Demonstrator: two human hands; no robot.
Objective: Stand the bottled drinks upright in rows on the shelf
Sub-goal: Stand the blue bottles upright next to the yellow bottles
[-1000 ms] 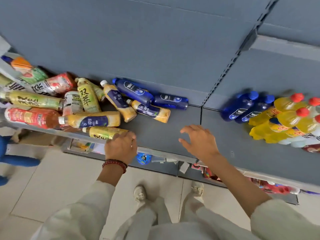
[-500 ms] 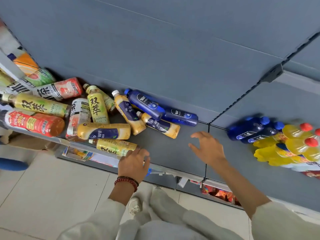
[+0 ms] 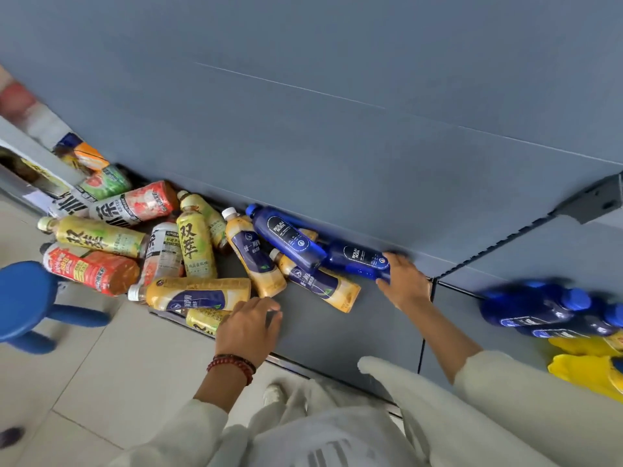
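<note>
Looking down, you face a grey-blue shelf (image 3: 337, 335) with a plain back panel (image 3: 337, 146) of the same colour. Pale tiled floor (image 3: 118, 382) lies below its front edge, and a blue stool (image 3: 27, 298) stands on the floor at the left.

On the left half of the shelf a heap of bottles (image 3: 168, 251) lies flat, pointing every way and touching or overlapping. It includes three yellow milk-tea bottles (image 3: 256, 257) with dark-blue labels and white caps, green-yellow tea bottles (image 3: 194, 247) printed with large black characters, and a red-labelled bottle (image 3: 91, 269) at the front left.

Far right, on the next shelf section, dark-blue bottles (image 3: 532, 308) and yellow bottles (image 3: 586, 372) form a blurred, tight group well apart from the heap.

Against the back panel two deep-blue soda bottles with round dark labels lie on their sides. One soda bottle (image 3: 286, 237) leans over the milk-tea bottles. The other, the rear soda bottle (image 3: 357, 261), lies behind it.

Your right hand (image 3: 406, 283) grasps the base end of the rear soda bottle, with its fingers (image 3: 397, 259) over the top and the thumb beneath.

Your left hand (image 3: 249, 326) rests at the shelf's front edge over the end of a front tea bottle (image 3: 204, 320). Its fingers are bent, but you cannot tell whether they grip that bottle.

A dark-red bead bracelet (image 3: 232, 364) circles your left wrist.
</note>
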